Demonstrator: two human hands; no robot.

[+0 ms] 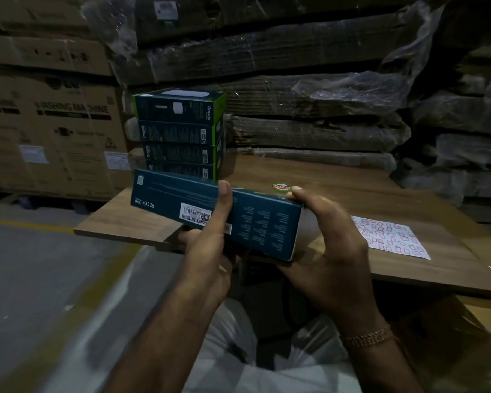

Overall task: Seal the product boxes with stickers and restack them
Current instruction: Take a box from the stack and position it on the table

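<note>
A wood-grain tabletop (352, 194) carries a stack of dark teal product boxes (182, 131) at its far left and, well apart near the right edge, a white sticker sheet (391, 236) lying flat

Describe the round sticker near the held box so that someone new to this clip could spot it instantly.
Start at the brown wooden tabletop. Above it, both hands hold a long dark teal product box. At that box's far top edge, by the right hand fingertips, sits the small round sticker: green-rimmed with a red band, unlike the white sticker sheet of red outlines lying to the right.
</note>
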